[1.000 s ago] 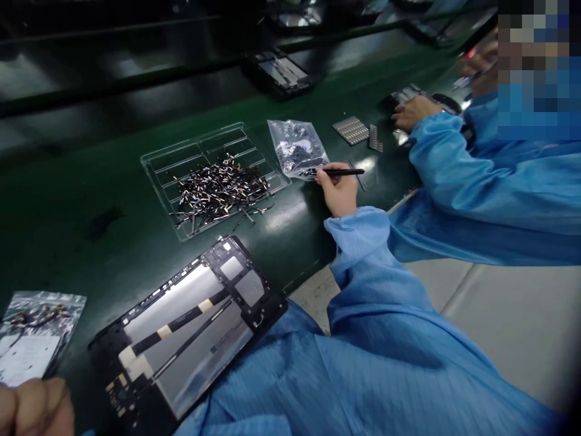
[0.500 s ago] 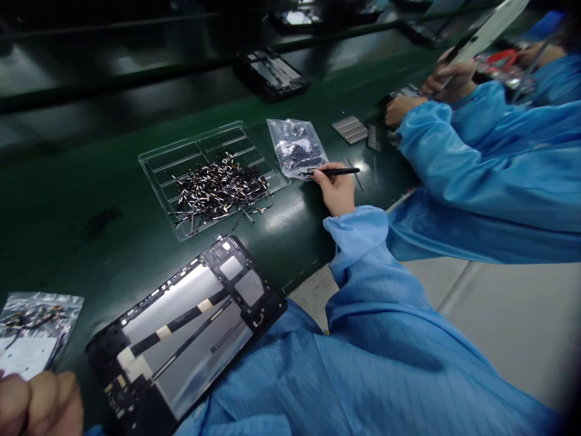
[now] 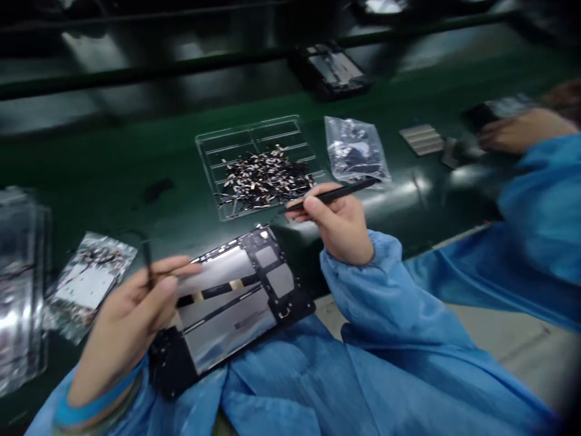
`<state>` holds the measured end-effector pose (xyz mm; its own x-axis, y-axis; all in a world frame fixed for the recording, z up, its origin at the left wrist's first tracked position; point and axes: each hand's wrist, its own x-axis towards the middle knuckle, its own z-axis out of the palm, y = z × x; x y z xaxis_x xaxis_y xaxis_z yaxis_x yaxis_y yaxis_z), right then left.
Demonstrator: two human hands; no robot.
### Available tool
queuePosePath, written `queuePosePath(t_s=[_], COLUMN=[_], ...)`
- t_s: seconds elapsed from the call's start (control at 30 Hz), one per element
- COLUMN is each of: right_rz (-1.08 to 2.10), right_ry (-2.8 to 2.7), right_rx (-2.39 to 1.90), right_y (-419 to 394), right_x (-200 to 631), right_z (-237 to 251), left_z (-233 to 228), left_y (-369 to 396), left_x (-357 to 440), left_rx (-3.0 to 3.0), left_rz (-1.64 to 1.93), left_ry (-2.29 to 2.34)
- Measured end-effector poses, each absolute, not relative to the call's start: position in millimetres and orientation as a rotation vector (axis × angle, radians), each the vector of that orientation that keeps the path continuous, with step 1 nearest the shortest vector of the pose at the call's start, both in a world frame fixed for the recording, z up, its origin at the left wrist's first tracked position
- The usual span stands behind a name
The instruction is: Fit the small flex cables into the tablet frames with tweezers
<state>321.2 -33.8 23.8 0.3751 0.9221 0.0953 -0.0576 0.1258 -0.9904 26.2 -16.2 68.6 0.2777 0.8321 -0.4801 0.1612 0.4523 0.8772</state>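
Note:
My right hand [image 3: 342, 227] holds black tweezers [image 3: 349, 189] in a pinch, their tips pointing left near the pile of small cables. Over the left end of an opened tablet [image 3: 236, 321], my left hand [image 3: 140, 303] has its thumb and fingers closed on a thin black cable [image 3: 146, 257], which sticks up and curves away to the left. The tablet lies tilted at the table edge against my blue gown, its inner side up, with silver panels and black strips showing. Its left part is partly covered by my left hand.
A clear tray [image 3: 206, 166] bears a heap of small cables [image 3: 267, 178]. Plastic bags lie right [image 3: 356, 148] and left [image 3: 86, 284], beside stacked clear trays [image 3: 20, 290]. Another device [image 3: 338, 66] sits behind. A co-worker's hand [image 3: 521, 130] is at the right.
My left hand has come up over the tablet with the thin cable. My right hand, holding the tweezers, has drawn back from the bag toward the tablet. The view has shifted left.

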Motion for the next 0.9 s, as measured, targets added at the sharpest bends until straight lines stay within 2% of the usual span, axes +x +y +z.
queuePosePath(t_s=[0.1, 0.2, 0.53, 0.73, 0.9], right_rz=[1.236, 1.454, 1.735, 1.791, 1.598], right_ry=[-1.051, -1.075, -0.837, -0.771, -0.909], right_rx=[-1.081, -1.005, -0.951, -0.971, -1.06], right_y=[-29, -21, -7, -6, -4], right_x=[274, 247, 227, 229, 231], right_z=[42, 49, 45, 45, 37], left_z=[71, 66, 64, 65, 62], left_y=[-16, -16, -19, -18, -15], left_x=[47, 51, 41, 43, 37], left_rx=[1.002, 0.984, 0.924, 0.927, 0.895], left_rz=[0.541, 0.558, 0.615, 0.594, 0.807], left_ry=[1.074, 0.987, 1.004, 1.002, 1.103])
